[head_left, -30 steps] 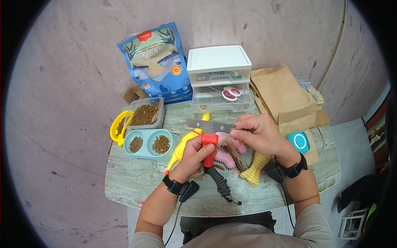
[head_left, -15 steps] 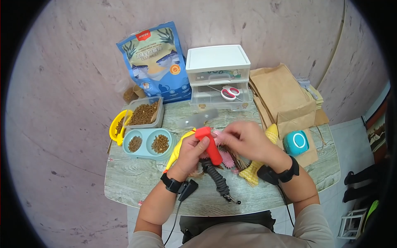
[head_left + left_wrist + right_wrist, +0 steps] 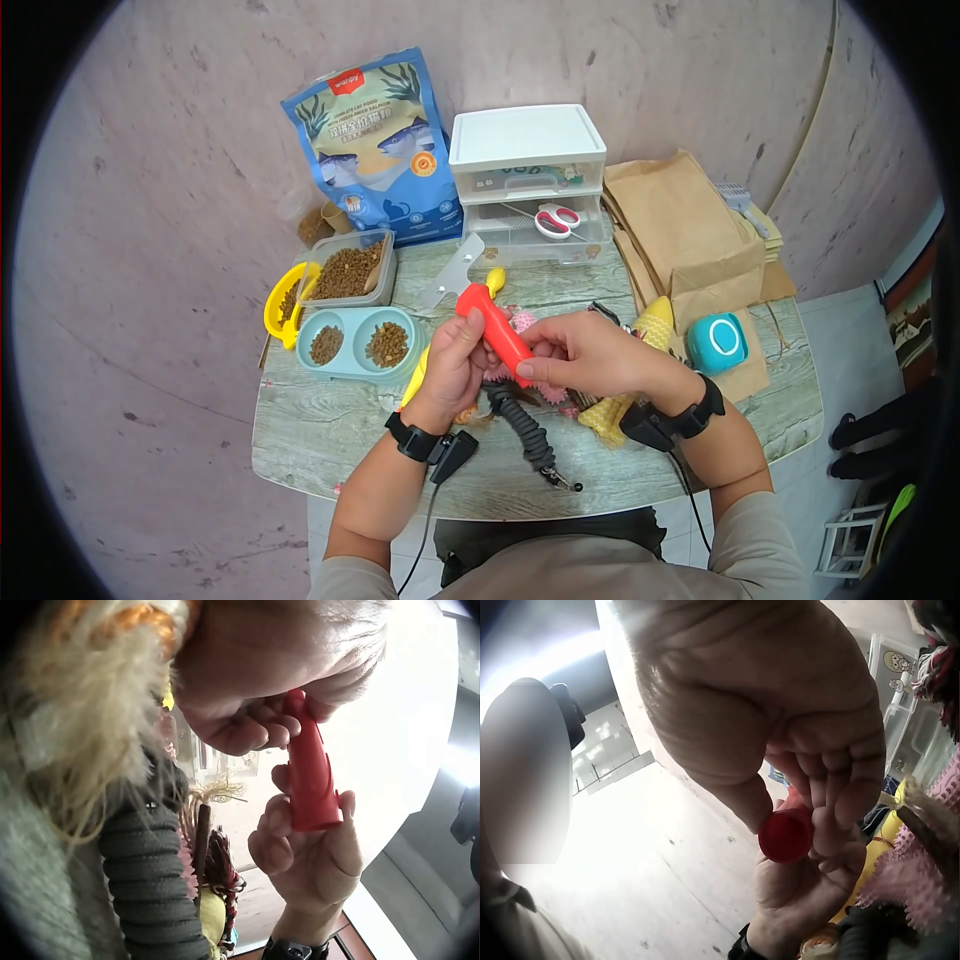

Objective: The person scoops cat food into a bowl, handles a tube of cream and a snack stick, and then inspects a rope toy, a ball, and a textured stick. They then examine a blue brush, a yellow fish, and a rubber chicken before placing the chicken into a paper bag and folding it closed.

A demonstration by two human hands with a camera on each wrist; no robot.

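We grip the red handle [image 3: 496, 326], bearing a flat metal plate [image 3: 455, 272], with the left hand [image 3: 450, 370] near its upper end; the right hand [image 3: 602, 352] pinches its lower end between thumb and fingers. We hold it over the table [image 3: 350, 440], near the grey coiled cord [image 3: 525, 432]

LANDMARK: coiled cord [image 3: 525, 432] | RIGHT: tabletop [image 3: 605, 485] passable | BEYOND: pink toy [image 3: 552, 394], red handle [image 3: 496, 328] obstruct | LEFT: wrist camera [image 3: 453, 457] obstructs
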